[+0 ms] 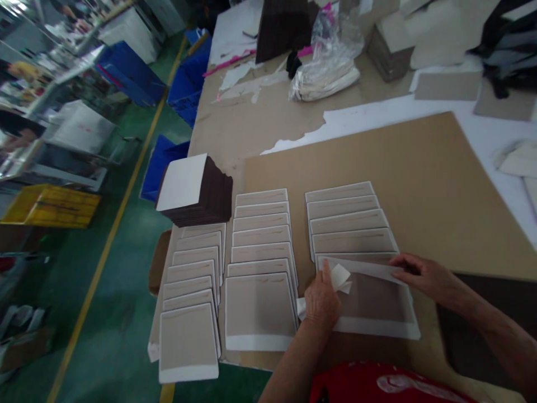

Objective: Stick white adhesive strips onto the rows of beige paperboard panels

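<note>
A grey-brown panel with a pale, see-through border [377, 302] lies at the front of the right-hand row. My left hand [323, 299] is closed around a crumpled white cloth or paper piece [340, 277], which sticks out on both sides of it. Its index finger reaches the panel's upper left corner. At the upper right corner, my right hand [419, 274] pinches the pale top strip between thumb and fingers. Similar white-edged panels [354, 240] overlap just behind. Two more overlapping rows, a middle row [260, 305] and a left row [188, 338], lie to the left.
A dark-sided stack with a white top [182, 182] stands at the table's left edge. A large tan board [398, 162] covers the table behind the panels. A plastic bag [327, 73] and a boxy stack [390, 50] are farther back. Blue crates [161, 151] stand beside the table.
</note>
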A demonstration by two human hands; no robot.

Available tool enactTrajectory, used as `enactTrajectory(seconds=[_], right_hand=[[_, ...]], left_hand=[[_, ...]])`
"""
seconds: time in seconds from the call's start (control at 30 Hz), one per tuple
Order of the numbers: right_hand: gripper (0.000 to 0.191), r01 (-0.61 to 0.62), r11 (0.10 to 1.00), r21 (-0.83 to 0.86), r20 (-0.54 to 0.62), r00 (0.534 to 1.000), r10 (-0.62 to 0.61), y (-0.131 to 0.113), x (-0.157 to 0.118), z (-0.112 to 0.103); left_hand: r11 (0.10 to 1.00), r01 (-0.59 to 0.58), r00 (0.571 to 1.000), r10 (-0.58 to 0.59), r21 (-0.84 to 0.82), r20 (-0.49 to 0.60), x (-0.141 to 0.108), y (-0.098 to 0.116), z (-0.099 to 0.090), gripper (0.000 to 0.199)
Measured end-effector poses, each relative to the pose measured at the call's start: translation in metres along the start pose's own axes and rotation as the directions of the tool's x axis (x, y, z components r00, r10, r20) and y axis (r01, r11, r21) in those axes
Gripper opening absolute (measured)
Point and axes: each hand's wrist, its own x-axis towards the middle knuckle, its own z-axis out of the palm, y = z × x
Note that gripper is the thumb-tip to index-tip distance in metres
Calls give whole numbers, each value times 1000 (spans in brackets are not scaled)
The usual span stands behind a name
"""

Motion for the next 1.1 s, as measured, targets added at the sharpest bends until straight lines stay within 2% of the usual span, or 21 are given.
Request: enactTrajectory(seconds=[0.13,0.33,0.47,0.6,0.77,0.83,0.93,0.97,1.0,1.03,1.1], right_hand=[[40,-64,992,112,-198,977,86,16,-7,7],[38,-75,981,180,-403,904,143,8,1,27],[39,-90,979,184,-455,875,166,4,5,30],[38,-106,979,172,-467,867,175,5,8,33],[36,-157,985,75,-489,855,174,6,11,36],[36,-162,986,49,-553,817,161,6,10,33],[36,-158,986,52,-667,729,152,1,3,29],[35,-138,988,68,-671,727,148,-3,0,31],[35,-100,990,98,-638,757,140,-7,-3,35],[34,-50,988,144,-565,816,124,-13,-4,41],[35,24,962,272,-318,946,66,-24,-5,57]], left_hand=[[999,-1,1000,1,46,13,1,3,-4,79],[994,-4,1000,3,109,11,2,5,-3,77],[989,-8,1000,5,145,22,3,6,-5,76],[987,-3,999,-5,162,50,3,8,-7,76],[988,8,999,-15,152,46,3,8,-8,78],[991,11,999,-15,135,32,3,7,-8,79],[994,7,1000,-9,111,19,4,6,-7,80],[995,4,1000,-6,103,17,4,5,-6,81],[996,0,1000,-1,93,14,4,4,-5,82],[997,-3,1000,2,78,7,4,3,-4,83],[1000,-3,1000,4,18,-22,4,-1,-2,84]])
